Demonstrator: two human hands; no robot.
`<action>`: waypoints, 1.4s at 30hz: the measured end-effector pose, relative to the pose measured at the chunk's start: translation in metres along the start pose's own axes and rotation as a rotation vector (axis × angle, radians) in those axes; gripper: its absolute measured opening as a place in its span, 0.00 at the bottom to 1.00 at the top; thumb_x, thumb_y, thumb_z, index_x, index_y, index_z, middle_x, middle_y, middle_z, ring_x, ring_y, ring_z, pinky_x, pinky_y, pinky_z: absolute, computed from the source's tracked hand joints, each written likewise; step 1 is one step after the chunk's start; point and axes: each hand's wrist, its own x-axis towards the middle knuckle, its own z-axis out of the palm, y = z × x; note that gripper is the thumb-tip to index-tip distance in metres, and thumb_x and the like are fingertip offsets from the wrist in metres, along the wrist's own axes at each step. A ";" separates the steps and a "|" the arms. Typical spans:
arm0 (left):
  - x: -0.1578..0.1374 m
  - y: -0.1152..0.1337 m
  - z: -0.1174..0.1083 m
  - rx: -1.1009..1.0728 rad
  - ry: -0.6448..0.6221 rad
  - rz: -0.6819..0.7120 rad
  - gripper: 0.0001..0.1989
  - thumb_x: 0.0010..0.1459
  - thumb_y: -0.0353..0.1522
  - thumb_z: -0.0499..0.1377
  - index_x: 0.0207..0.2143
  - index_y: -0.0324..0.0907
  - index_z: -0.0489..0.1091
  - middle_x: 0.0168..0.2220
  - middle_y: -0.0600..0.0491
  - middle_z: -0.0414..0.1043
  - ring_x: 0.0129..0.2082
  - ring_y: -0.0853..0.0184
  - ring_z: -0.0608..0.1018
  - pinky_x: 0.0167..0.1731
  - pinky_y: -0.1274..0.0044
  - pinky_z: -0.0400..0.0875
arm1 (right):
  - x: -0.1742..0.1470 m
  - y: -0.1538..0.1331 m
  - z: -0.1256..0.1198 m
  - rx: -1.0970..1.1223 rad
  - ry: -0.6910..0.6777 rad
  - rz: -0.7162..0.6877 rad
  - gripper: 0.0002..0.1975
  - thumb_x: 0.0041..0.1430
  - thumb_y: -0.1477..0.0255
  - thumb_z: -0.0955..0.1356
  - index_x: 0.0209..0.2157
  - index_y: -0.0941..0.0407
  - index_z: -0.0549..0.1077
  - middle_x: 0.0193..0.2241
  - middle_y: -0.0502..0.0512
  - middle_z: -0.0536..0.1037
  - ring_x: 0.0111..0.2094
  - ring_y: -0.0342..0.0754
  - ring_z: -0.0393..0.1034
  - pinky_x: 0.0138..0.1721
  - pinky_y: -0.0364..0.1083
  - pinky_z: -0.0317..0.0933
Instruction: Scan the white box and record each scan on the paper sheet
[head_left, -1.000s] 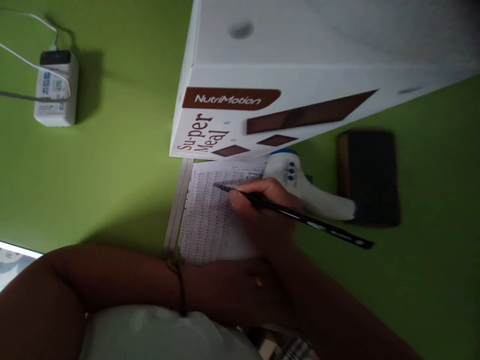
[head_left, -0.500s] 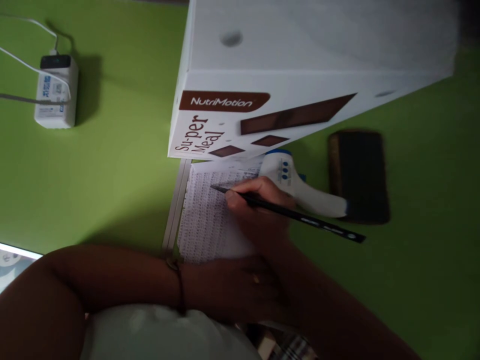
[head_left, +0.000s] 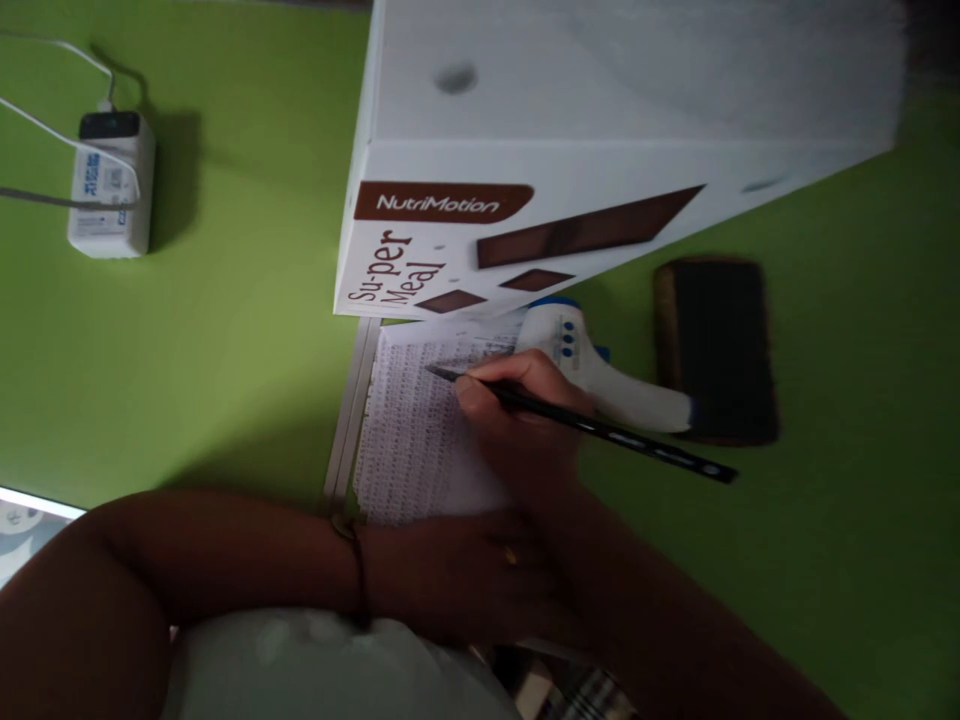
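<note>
My right hand [head_left: 525, 415] pinches a black pencil [head_left: 637, 440], its dark tip resting on or just over a sheet of paper [head_left: 397, 430] covered in small rows of writing. Below the sheet's lower edge, my left hand [head_left: 480, 570] lies flat with a ring and a wrist bracelet; its fingertips run into shadow beside my right forearm. A white infrared thermometer [head_left: 592, 370] with blue buttons lies just past my right hand, partly behind it. Along the paper's left side runs a pale ruler-like strip [head_left: 349, 420].
A big white box [head_left: 600, 80] marked NutriMotion stands over the paper's top edge. A dark block-like eraser or case [head_left: 716, 350] touches the thermometer's handle end. To the left are a white adapter [head_left: 112, 190] with cables and a bright screen corner [head_left: 30, 535] on the green table [head_left: 247, 330].
The pencil tip has shifted slightly right and up on the paper, and the pencil has turned a little in my right fingers. My left hand stays in place.
</note>
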 end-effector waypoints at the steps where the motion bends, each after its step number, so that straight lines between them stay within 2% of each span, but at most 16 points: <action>1: 0.000 0.000 0.000 0.003 0.011 0.000 0.27 0.76 0.26 0.46 0.63 0.38 0.82 0.64 0.50 0.84 0.67 0.58 0.82 0.74 0.66 0.68 | 0.000 0.001 0.001 0.011 0.022 -0.034 0.06 0.56 0.71 0.71 0.28 0.46 0.72 0.20 0.45 0.77 0.20 0.50 0.72 0.24 0.49 0.68; 4: 0.000 0.000 0.001 0.012 0.031 -0.002 0.27 0.77 0.26 0.46 0.63 0.39 0.82 0.63 0.50 0.85 0.67 0.59 0.82 0.74 0.66 0.68 | 0.001 0.003 0.003 0.018 0.027 -0.092 0.07 0.56 0.72 0.71 0.27 0.47 0.72 0.20 0.44 0.76 0.19 0.48 0.70 0.22 0.47 0.66; 9: -0.001 0.001 0.002 0.026 -0.010 0.002 0.27 0.77 0.26 0.46 0.64 0.40 0.81 0.64 0.51 0.84 0.68 0.59 0.81 0.75 0.65 0.66 | 0.001 0.003 0.003 0.008 0.032 -0.119 0.07 0.56 0.73 0.71 0.28 0.47 0.71 0.20 0.44 0.75 0.19 0.48 0.70 0.22 0.47 0.65; 14: 0.001 0.001 -0.001 0.042 -0.023 -0.005 0.28 0.77 0.25 0.45 0.63 0.40 0.82 0.65 0.51 0.83 0.68 0.59 0.81 0.75 0.65 0.65 | -0.002 0.007 0.002 0.012 -0.003 -0.090 0.07 0.58 0.73 0.70 0.28 0.47 0.70 0.21 0.45 0.76 0.20 0.49 0.71 0.24 0.48 0.67; 22: 0.000 0.001 -0.001 0.021 -0.023 -0.003 0.26 0.77 0.26 0.47 0.64 0.41 0.82 0.64 0.50 0.84 0.68 0.59 0.81 0.76 0.66 0.67 | -0.001 0.005 0.003 0.027 0.046 -0.130 0.08 0.57 0.76 0.71 0.29 0.48 0.71 0.22 0.44 0.76 0.21 0.47 0.72 0.24 0.47 0.66; 27: -0.001 0.001 -0.001 0.041 -0.002 -0.005 0.27 0.78 0.26 0.46 0.66 0.40 0.80 0.65 0.48 0.83 0.69 0.59 0.80 0.77 0.65 0.66 | -0.001 0.006 0.003 0.014 0.072 -0.090 0.07 0.57 0.73 0.71 0.29 0.47 0.71 0.21 0.44 0.76 0.20 0.48 0.71 0.24 0.47 0.65; 32: 0.001 0.000 -0.003 0.017 -0.054 0.000 0.27 0.78 0.26 0.47 0.66 0.39 0.80 0.66 0.47 0.82 0.70 0.59 0.80 0.77 0.66 0.66 | -0.001 0.006 0.004 -0.013 0.047 -0.082 0.07 0.57 0.73 0.70 0.29 0.47 0.71 0.20 0.44 0.75 0.20 0.48 0.71 0.23 0.48 0.67; 36: 0.001 0.000 -0.005 0.020 -0.063 -0.003 0.28 0.78 0.25 0.45 0.64 0.39 0.82 0.66 0.48 0.82 0.70 0.60 0.79 0.77 0.66 0.64 | 0.000 0.007 0.004 0.009 0.088 -0.106 0.07 0.56 0.73 0.71 0.27 0.48 0.71 0.21 0.44 0.76 0.20 0.47 0.72 0.23 0.47 0.68; 42: 0.001 0.000 -0.005 0.041 -0.045 -0.007 0.29 0.77 0.26 0.43 0.65 0.39 0.81 0.66 0.49 0.82 0.69 0.60 0.80 0.76 0.66 0.66 | 0.000 0.008 0.003 0.016 0.035 -0.078 0.05 0.56 0.71 0.70 0.28 0.47 0.72 0.21 0.45 0.77 0.21 0.48 0.73 0.25 0.47 0.70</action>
